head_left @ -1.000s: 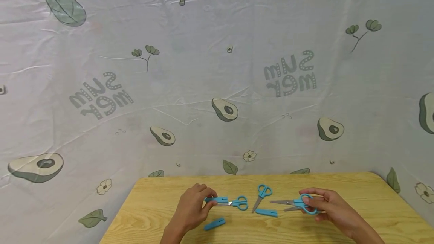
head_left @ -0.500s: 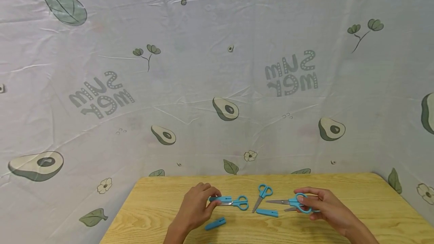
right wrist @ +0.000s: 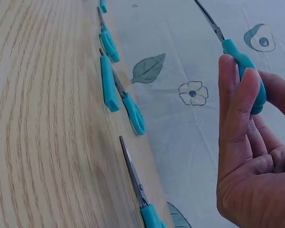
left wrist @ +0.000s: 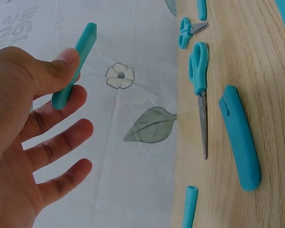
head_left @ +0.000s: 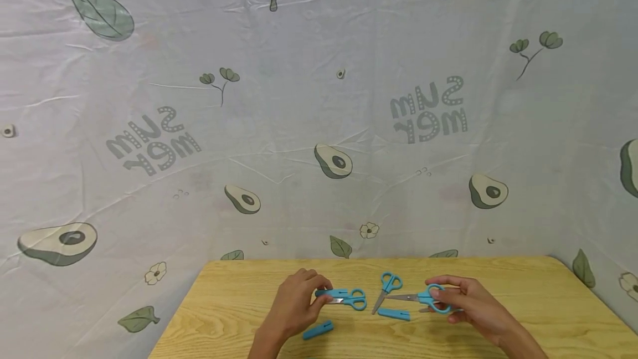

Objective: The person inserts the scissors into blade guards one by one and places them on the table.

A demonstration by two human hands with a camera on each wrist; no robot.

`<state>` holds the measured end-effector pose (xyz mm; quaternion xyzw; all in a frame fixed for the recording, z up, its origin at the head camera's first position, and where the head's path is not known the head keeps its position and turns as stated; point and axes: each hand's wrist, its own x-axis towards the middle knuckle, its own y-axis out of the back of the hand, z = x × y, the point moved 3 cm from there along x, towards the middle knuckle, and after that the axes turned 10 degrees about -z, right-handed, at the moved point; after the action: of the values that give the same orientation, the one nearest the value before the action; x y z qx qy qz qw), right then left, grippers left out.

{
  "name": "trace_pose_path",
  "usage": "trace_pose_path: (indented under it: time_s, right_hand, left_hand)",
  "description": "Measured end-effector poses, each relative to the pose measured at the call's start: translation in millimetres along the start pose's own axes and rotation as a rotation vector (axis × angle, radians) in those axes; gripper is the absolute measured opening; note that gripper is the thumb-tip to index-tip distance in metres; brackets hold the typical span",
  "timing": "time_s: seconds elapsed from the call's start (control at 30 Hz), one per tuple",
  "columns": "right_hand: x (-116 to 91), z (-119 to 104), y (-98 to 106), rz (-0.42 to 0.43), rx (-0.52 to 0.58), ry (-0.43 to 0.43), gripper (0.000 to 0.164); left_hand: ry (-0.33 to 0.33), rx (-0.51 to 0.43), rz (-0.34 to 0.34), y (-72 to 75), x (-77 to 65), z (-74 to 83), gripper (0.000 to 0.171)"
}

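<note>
My left hand (head_left: pixel 296 306) pinches a blue blade cover (left wrist: pixel 85 50) between thumb and index finger, its other fingers spread. The cover overlaps a pair of blue-handled scissors (head_left: pixel 358 299) on the table in the head view. My right hand (head_left: pixel 471 306) grips another pair of scissors (right wrist: pixel 243 64) by the blue handle, blades pointing left. Below that hand lies a further pair of scissors (right wrist: pixel 135 183), mostly hidden behind the hand in the head view. Between the hands, scissors (head_left: pixel 390 284) lie slanted beside a blue cover (head_left: pixel 394 314).
One more blue cover (head_left: pixel 318 330) lies on the wood-grain table (head_left: pixel 224 326) in front of the left hand. A pale sheet printed with avocados and leaves (head_left: pixel 279 126) hangs behind the table. In the left wrist view, another cover (left wrist: pixel 190 206) shows at the bottom edge.
My left hand has moved a little right with the blade cover. My right hand has moved left with its scissors, whose tips now overlap the slanted pair in the head view.
</note>
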<state>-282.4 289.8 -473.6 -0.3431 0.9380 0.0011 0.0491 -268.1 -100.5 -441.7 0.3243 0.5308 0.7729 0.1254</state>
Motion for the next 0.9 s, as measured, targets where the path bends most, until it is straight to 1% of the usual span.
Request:
trace_pose_path:
  time_s: [0.27,0.5,0.7,0.9]
  right_hand:
    - [3.1,0.4,-3.6,-0.021,0.003,0.008,0.026]
    - [4.6,0.5,-6.8,-0.042,0.043,0.017,0.026]
    - [5.6,0.6,-9.3,-0.048,0.053,0.018,0.026]
    - [9.3,-0.6,-9.9,-0.063,0.052,0.033,0.027]
  left_hand:
    - [0.006,-0.007,-0.002,-1.9,4.6,5.2,0.011]
    - [0.009,-0.012,0.004,-2.7,6.5,8.5,0.011]
    - [-0.015,-0.009,0.003,-3.4,6.0,10.7,0.011]
    - [-0.029,-0.019,0.005,-5.0,10.0,12.0,0.011]
